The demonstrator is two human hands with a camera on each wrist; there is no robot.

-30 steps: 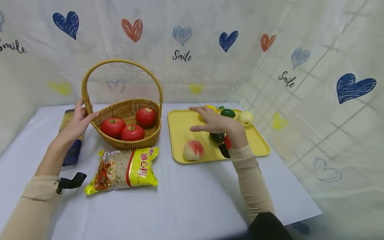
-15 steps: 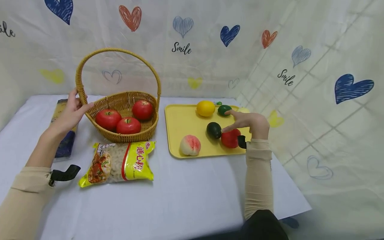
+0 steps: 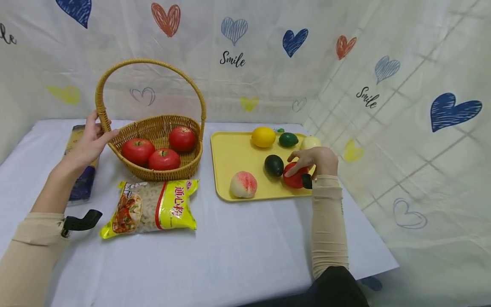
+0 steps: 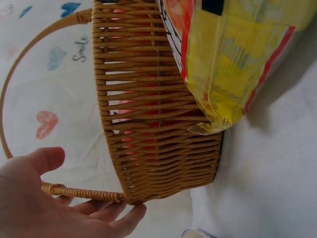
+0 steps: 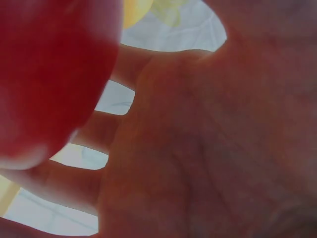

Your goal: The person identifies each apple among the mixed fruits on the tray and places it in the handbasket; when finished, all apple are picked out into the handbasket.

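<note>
My left hand (image 3: 90, 143) holds the wicker basket (image 3: 168, 172) by the left foot of its arched handle. In the left wrist view the fingers (image 4: 106, 213) pass behind the handle down to the rim, and the thumb stands apart from it. Several red apples (image 3: 164, 159) lie in the basket. On the yellow tray (image 3: 230, 147), my right hand (image 3: 316, 161) grips another red apple (image 3: 293, 177) from above. The right wrist view has this apple (image 5: 54, 74) close up, fingers curled round its far side and the palm away from it.
Also on the tray are a peach (image 3: 244, 184), a dark avocado (image 3: 274, 165), a lemon (image 3: 263, 137), a green fruit (image 3: 288, 139) and a pale yellow fruit (image 3: 310, 142). A pasta bag (image 3: 151, 209) lies before the basket, a blue-and-gold packet (image 3: 82, 183) left of it.
My right hand has moved right across the tray, then lowered onto the red apple and closed its fingers round it. The left hand keeps its place at the basket handle. The head view has tilted slightly.
</note>
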